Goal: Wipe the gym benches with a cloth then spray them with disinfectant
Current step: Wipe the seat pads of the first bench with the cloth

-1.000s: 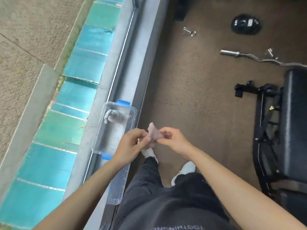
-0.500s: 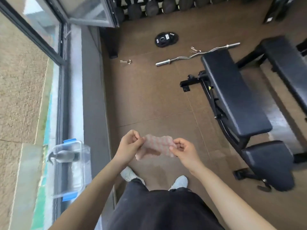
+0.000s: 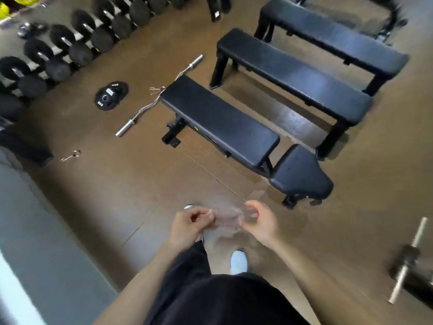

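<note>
In the head view, a small pale cloth (image 3: 226, 219) is held stretched between the two hands in front of the body, above the brown floor (image 3: 140, 184). The left hand (image 3: 187, 225) is closed on the cloth's left edge, pinched between thumb and fingers, and the right hand (image 3: 259, 220) is closed on its right edge in the same way; the cloth is blurred, so its folds cannot be made out. Three black benches are seen ahead: the nearest bench (image 3: 220, 120), with a separate seat pad at its near end, lies just beyond the hands, a second bench (image 3: 293, 73) stands behind it, and a third bench (image 3: 332, 34) is set farther back. None of them is touched by the cloth. A curl bar (image 3: 159, 99) and a weight plate (image 3: 111, 95) lie on the floor to the left of the nearest bench, with a row of dumbbells (image 3: 70, 48) beyond. No spray bottle is seen in this view. The step in hand is judged to be the readying of the cloth, with wiping not yet begun. The next move is judged to call for the cloth to be gathered into one hand, the nearest bench to be approached, and the cloth to be pressed flat on its padding.
</note>
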{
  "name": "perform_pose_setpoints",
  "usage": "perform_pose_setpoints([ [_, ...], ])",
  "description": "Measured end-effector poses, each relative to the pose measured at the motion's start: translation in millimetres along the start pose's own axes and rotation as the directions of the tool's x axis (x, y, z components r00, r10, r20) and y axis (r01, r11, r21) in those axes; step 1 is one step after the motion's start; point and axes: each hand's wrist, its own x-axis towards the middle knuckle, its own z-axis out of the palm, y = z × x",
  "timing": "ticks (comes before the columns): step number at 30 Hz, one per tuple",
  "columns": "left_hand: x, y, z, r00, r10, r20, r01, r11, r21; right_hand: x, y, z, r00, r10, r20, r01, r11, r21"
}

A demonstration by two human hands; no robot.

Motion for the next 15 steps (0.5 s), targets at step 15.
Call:
perform_pose_setpoints([
  [15,237,84,51,0.689,0.166,0.706,-0.575,0.718,0.392,104,-35,-52,0.961,0.224,-0.162,-0.179,0.951,0.253],
])
